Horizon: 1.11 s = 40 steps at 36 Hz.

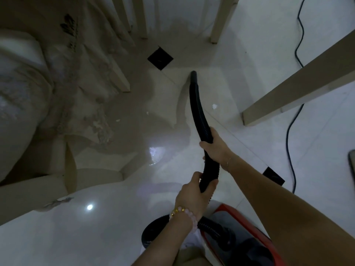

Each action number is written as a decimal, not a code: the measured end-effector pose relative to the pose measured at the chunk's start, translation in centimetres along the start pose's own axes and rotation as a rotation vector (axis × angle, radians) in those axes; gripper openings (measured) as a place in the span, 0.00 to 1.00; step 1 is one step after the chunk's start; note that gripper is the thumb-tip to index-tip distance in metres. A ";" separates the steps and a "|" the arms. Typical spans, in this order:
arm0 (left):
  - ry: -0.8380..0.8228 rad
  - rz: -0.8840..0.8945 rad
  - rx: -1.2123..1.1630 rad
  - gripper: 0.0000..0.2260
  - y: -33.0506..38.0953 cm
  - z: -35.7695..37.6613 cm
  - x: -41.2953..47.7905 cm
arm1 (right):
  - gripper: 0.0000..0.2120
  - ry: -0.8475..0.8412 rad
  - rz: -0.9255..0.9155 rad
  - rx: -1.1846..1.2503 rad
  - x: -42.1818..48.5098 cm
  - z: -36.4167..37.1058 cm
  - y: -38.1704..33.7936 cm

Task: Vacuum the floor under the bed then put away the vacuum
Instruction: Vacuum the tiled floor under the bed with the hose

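A black ribbed vacuum hose [197, 108] stretches forward over the pale tiled floor [107, 227], its open nozzle end [193, 74] low near the floor in the shadow under the bed. My right hand [216, 146] grips the hose at its middle. My left hand [194, 192], with a bead bracelet on the wrist, grips the hose lower down, closer to me. The red and grey vacuum body [242, 239] sits on the floor at the bottom right, with the hose looping into it.
Beige wooden bed legs [221, 20] and a slanted beam [299, 81] stand ahead and right. A bed skirt and bedding [63, 89] hang at the left. A dark power cord [290, 135] runs along the right. Small white scraps [214, 106] lie on the floor.
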State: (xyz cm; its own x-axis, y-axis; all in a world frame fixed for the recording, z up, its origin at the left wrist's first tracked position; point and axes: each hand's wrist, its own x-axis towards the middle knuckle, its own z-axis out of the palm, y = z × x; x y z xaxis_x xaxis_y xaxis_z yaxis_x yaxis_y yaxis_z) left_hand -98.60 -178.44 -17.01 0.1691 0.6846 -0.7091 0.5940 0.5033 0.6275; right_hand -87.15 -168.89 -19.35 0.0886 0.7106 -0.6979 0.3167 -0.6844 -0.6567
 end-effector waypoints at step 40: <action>-0.148 -0.005 0.066 0.15 -2.6 0.0 -10.7 | 0.16 0.161 0.261 0.380 -11.0 2.6 4.3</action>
State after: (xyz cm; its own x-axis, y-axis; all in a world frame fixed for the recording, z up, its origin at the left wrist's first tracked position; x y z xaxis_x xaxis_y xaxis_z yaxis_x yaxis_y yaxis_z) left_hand -101.94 -187.10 -11.03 0.2768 0.5946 -0.7549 0.6451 0.4673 0.6046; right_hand -89.26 -180.08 -15.23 0.2735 0.5028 -0.8200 -0.1006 -0.8329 -0.5443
